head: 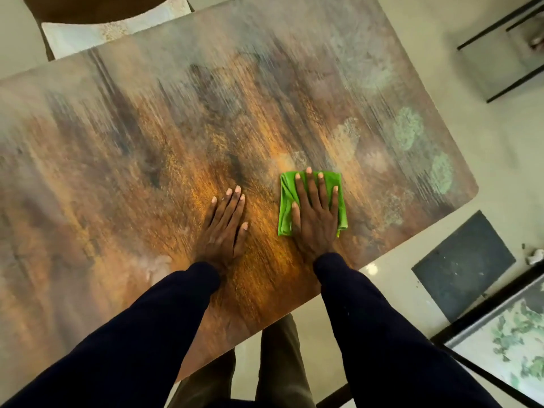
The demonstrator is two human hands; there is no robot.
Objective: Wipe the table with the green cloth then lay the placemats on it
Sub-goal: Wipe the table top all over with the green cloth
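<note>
The folded green cloth [287, 198] lies on the brown, mottled table [147, 142], toward its near right side. My right hand [316, 213] presses flat on the cloth with its fingers straight and spread. A little to the left, my left hand [225, 225] rests flat on the bare tabletop with fingers straight, apart from the cloth. No placemats are in view on the table.
A chair with a pale seat [112, 28] stands at the table's far side. On the floor to the right lie a dark slab [462, 263], a black-framed glass table [506, 60] and a black-framed panel with a leaf pattern [506, 343].
</note>
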